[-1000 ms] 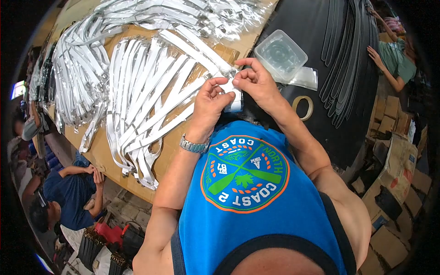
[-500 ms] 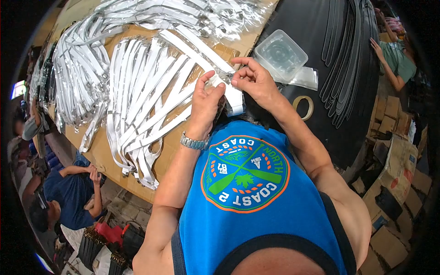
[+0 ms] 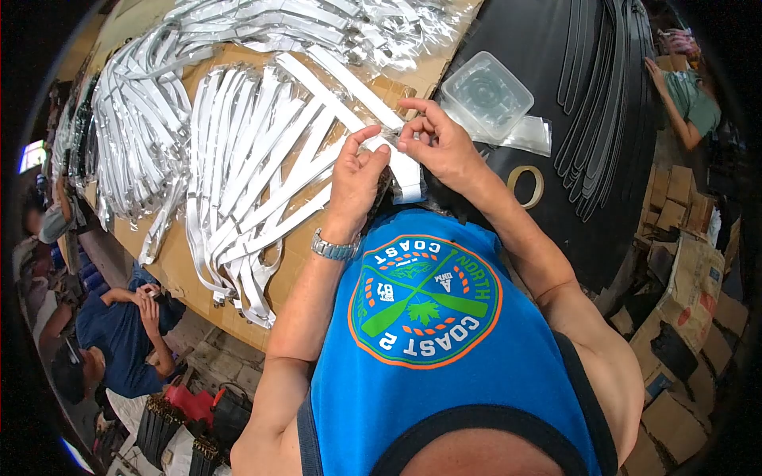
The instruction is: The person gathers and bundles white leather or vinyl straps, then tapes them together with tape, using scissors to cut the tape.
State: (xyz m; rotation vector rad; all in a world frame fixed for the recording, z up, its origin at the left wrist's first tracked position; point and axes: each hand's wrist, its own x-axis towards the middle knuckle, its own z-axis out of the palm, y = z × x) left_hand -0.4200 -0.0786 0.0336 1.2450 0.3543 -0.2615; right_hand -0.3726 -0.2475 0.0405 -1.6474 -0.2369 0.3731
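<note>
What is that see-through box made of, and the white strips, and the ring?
The square see-through box looks like thin glossy plastic: the dark table shows through. The long white strips look like matte woven or faux-leather bands; hard to tell. The tan ring looks like a tape roll.

A packing workshop: heaped white straps (image 3: 238, 159), cardboard boxes (image 3: 683, 198), seated co-workers (image 3: 119, 333).

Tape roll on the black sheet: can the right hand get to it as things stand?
Probably yes. The tape roll lies flat and uncovered beside the right hand, nothing between them. But that hand and the left hand are both pinching the white strap.
</note>
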